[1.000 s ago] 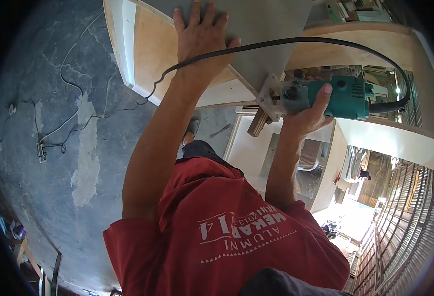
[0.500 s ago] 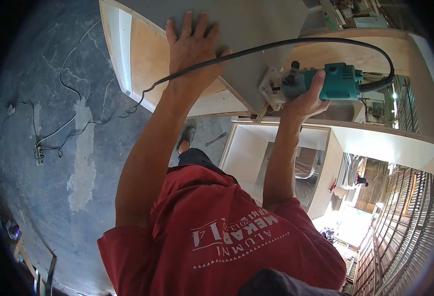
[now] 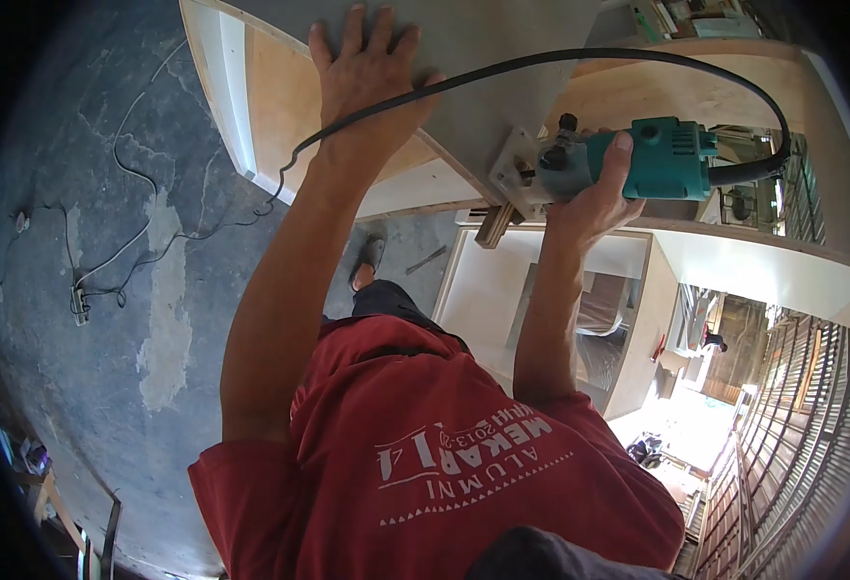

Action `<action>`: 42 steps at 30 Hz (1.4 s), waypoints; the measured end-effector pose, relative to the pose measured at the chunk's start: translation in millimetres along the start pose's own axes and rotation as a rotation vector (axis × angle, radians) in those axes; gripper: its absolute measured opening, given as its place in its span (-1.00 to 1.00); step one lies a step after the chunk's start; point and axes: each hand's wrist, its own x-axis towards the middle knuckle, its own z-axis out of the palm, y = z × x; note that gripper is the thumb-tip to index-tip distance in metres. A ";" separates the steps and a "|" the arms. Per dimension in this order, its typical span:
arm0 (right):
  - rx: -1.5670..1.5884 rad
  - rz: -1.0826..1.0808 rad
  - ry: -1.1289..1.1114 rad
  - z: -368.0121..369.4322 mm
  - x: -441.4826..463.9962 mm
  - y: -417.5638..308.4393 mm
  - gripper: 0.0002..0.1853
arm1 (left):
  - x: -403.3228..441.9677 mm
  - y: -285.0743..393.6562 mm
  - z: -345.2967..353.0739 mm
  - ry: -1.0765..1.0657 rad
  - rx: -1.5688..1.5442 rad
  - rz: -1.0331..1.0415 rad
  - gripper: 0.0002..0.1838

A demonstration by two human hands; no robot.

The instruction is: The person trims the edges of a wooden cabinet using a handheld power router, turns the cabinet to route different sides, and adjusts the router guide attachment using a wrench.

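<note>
My right hand (image 3: 594,203) is wrapped round a teal trim router (image 3: 652,159), which lies on its side in the view. The router's clear base plate (image 3: 513,166) is up against the edge of a grey-faced cabinet panel (image 3: 488,72); exact contact of the bit is too small to tell. On the same panel rests my left hand (image 3: 372,92), flat with fingers spread. A black power cord (image 3: 502,97) arcs from the router's rear over my left wrist and down to the floor. A short wood strip (image 3: 494,225) sticks out below the base plate.
A white open cabinet (image 3: 483,275) stands below the router. Thin cords run over the concrete floor (image 3: 48,387) to a power strip (image 3: 79,304). Another wooden frame (image 3: 811,116) is at the right, and shelves with clutter (image 3: 700,19) are at the top.
The router and my right hand have shifted slightly left along the panel edge. The panel and my left hand sit a little higher in view. More of the wood strip shows.
</note>
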 end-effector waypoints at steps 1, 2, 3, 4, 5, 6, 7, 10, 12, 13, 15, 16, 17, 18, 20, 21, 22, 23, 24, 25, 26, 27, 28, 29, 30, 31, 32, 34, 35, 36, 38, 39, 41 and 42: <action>-0.002 -0.001 0.002 -2.7 -3.1 -1.0 -0.52 | 0.2 1.2 -2.3 -0.026 0.001 -0.013 -0.34; 0.003 0.008 -0.003 -5.5 -5.9 -0.5 -0.49 | -0.3 1.8 -3.5 -0.052 0.002 -0.027 -0.35; 0.010 0.016 -0.010 -6.6 -8.7 -1.7 -0.45 | -1.2 -0.1 0.5 -0.051 0.000 -0.027 -0.35; 0.008 0.014 -0.011 -7.4 -12.4 -4.4 -0.45 | -1.6 -2.6 7.3 -0.021 0.019 -0.013 -0.35; 0.022 0.045 0.001 -7.3 -17.2 -8.3 -0.48 | -2.2 -4.8 12.3 0.010 0.038 0.000 -0.36; 0.036 0.075 0.013 -7.5 -21.6 -11.7 -0.51 | -2.0 -5.4 11.5 0.012 0.036 -0.003 -0.36; 0.035 0.073 0.009 -8.2 -25.3 -14.1 -0.51 | -1.7 -5.9 10.5 0.011 0.027 0.006 -0.35; 0.056 0.063 -0.013 -12.8 -34.4 -18.3 -0.59 | -3.3 -6.7 8.7 0.031 0.011 0.020 -0.34; -0.028 0.056 -0.047 -17.5 -37.0 -19.4 -0.58 | -2.8 -6.0 7.0 0.052 0.003 0.027 -0.34; -0.029 0.056 -0.049 -18.2 -38.8 -21.1 -0.58 | -2.3 -5.8 5.7 0.046 0.000 0.029 -0.34; -0.040 -0.003 -0.075 -17.5 -41.7 -24.2 -0.59 | -1.6 -4.9 6.0 0.038 -0.003 0.029 -0.34; -0.041 -0.002 -0.078 -17.1 -43.3 -25.1 -0.59 | -1.6 -5.2 6.7 0.047 -0.007 0.030 -0.34; -0.041 -0.020 -0.076 -16.2 -44.3 -25.1 -0.59 | -1.3 -5.7 8.0 0.056 -0.009 0.031 -0.35; -0.040 -0.037 -0.073 -15.9 -45.0 -25.0 -0.59 | -1.6 -6.0 8.2 0.056 -0.009 0.028 -0.35; -0.044 -0.025 -0.064 -16.5 -44.6 -23.3 -0.58 | -1.9 -6.7 8.5 0.069 -0.028 0.042 -0.35; -0.048 -0.016 -0.050 -16.7 -44.8 -22.7 -0.58 | -2.4 -7.3 9.9 0.069 -0.027 0.040 -0.35; -0.046 -0.015 -0.052 -15.8 -44.8 -22.6 -0.58 | -2.4 -7.8 11.4 0.070 -0.023 0.035 -0.35; -0.029 0.012 -0.034 -14.8 -45.0 -23.1 -0.60 | -3.1 -8.4 12.5 0.071 -0.018 0.031 -0.35; -0.010 0.037 -0.016 -14.2 -45.9 -23.7 -0.62 | -4.5 -9.0 11.7 0.073 -0.016 0.031 -0.35; -0.008 0.037 -0.016 -13.6 -45.4 -23.5 -0.62 | -5.5 -9.0 11.1 0.072 -0.015 0.034 -0.36; 0.007 0.029 -0.008 -12.1 -43.6 -22.2 -0.60 | -6.1 -9.2 10.8 0.072 -0.015 0.038 -0.36; 0.022 0.021 0.001 -10.3 -41.1 -20.3 -0.59 | -6.4 -8.8 8.5 0.074 -0.013 0.039 -0.36; 0.025 0.021 0.003 -9.8 -37.3 -16.7 -0.59 | -7.0 -7.8 6.3 0.048 -0.018 0.032 -0.35; 0.048 0.014 0.015 -10.0 -32.8 -11.3 -0.59 | -6.3 -7.1 4.8 0.022 -0.022 0.025 -0.35; 0.072 0.007 0.028 -9.4 -28.0 -6.4 -0.58 | -5.1 -7.8 6.9 0.023 -0.019 0.029 -0.35; 0.075 0.008 0.032 -8.3 -23.1 -2.7 -0.58 | -4.4 -8.8 10.7 0.008 -0.005 0.016 -0.32; 0.069 -0.026 0.022 -7.4 -18.4 0.6 -0.58 | -4.2 -9.2 13.4 -0.006 0.010 0.005 -0.29; 0.069 -0.064 0.018 -4.5 -9.3 5.6 -0.57 | -5.3 -9.1 16.6 -0.003 0.067 0.003 -0.31; 0.076 -0.078 0.005 -3.1 -5.3 7.5 -0.58 | -6.5 -9.3 17.3 0.002 0.122 -0.004 -0.31; 0.083 -0.092 -0.008 -1.6 -0.4 9.2 -0.58 | -6.9 -9.9 18.8 0.008 0.127 0.006 -0.31; 0.094 -0.089 0.005 3.3 7.2 9.8 -0.57 | -8.7 -11.4 19.3 0.037 0.138 0.020 -0.33; 0.098 -0.081 0.011 6.4 13.2 10.7 -0.56 | -8.5 -12.1 19.7 0.045 0.147 0.036 -0.33; 0.078 -0.132 0.024 9.7 28.7 23.6 -0.58 | -6.7 -13.5 19.1 0.033 0.144 0.040 -0.36; 0.040 -0.177 0.027 10.0 35.9 29.9 -0.60 | -6.0 -13.5 19.6 0.048 0.159 0.063 -0.36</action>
